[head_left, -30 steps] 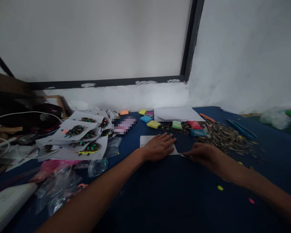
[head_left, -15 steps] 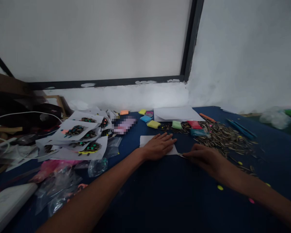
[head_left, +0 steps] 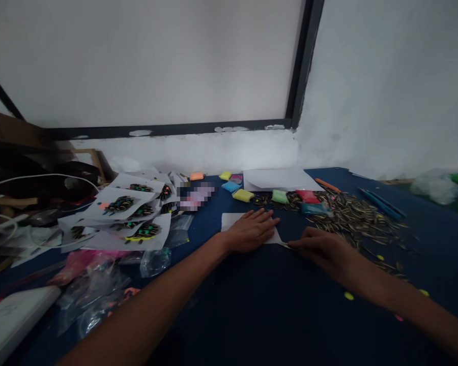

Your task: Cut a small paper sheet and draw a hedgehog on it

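A small white sheet of paper (head_left: 231,220) lies on the dark blue table. My left hand (head_left: 252,230) rests flat over it with the fingers stretched out, hiding its middle. Just to the right, my right hand (head_left: 320,248) is closed in a pinch. Between its thumb and forefinger is the end of a thin white paper strip (head_left: 284,244), which meets the sheet's near right corner. Whether the strip is part of the sheet I cannot tell.
Striped seeds (head_left: 359,216) lie heaped at the right, beside blue tweezers (head_left: 381,202) and an orange pen-like tool (head_left: 327,185). Colored clay packets (head_left: 243,195) and blank paper (head_left: 278,179) are behind. Papers with seed figures (head_left: 118,203) and plastic bags (head_left: 95,284) fill the left.
The view has shifted very slightly. Both hands keep their places, the left flat on the sheet and the right pinching the paper strip.
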Action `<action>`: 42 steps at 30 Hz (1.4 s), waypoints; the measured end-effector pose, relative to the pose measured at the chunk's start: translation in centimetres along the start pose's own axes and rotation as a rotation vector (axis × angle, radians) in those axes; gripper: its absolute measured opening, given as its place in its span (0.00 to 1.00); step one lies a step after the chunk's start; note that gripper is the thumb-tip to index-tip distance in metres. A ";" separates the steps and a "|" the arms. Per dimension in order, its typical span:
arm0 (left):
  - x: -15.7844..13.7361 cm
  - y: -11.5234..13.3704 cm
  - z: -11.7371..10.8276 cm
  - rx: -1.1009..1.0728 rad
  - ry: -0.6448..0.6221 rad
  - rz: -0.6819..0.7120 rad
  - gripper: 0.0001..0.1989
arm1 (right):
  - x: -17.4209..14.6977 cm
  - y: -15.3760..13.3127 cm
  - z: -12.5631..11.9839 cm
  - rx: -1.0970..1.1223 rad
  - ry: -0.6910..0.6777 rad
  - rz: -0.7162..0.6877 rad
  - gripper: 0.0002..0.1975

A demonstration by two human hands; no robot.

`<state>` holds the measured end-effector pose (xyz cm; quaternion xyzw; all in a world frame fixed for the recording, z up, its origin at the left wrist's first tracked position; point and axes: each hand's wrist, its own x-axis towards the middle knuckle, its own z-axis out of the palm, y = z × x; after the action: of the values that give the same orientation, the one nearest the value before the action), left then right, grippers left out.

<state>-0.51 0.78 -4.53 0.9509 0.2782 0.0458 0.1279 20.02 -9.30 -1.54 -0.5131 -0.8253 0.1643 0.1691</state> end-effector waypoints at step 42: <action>-1.1 -1.7 -1.5 0.014 0.026 0.112 0.22 | 0.0 0.7 -0.7 -0.004 -0.014 0.067 0.18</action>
<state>-2.51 1.87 -3.53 0.9651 0.2264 0.0635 0.1149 20.86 -8.98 -1.25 -0.5396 -0.8092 0.1715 0.1568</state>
